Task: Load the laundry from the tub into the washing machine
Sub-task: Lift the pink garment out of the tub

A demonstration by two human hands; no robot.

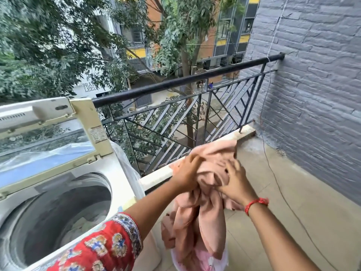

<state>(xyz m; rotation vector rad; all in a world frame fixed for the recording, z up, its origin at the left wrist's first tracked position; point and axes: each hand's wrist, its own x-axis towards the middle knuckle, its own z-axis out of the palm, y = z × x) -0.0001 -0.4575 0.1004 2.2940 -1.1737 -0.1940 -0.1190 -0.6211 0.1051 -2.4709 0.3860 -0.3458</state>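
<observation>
A bunched peach-pink cloth hangs in the air to the right of the washing machine, its lower folds trailing down. My left hand grips its upper left side and my right hand grips its right side. Below the cloth, part of a pale tub with pink laundry shows at the bottom edge. The top-loading washing machine stands at the left with its lid raised. Its drum is open, with some pale clothes lying at the bottom.
A black metal railing on a low ledge closes the balcony ahead. A grey brick wall runs along the right. A thin wire trails over the tiled floor, and a floor drain sits by the wall.
</observation>
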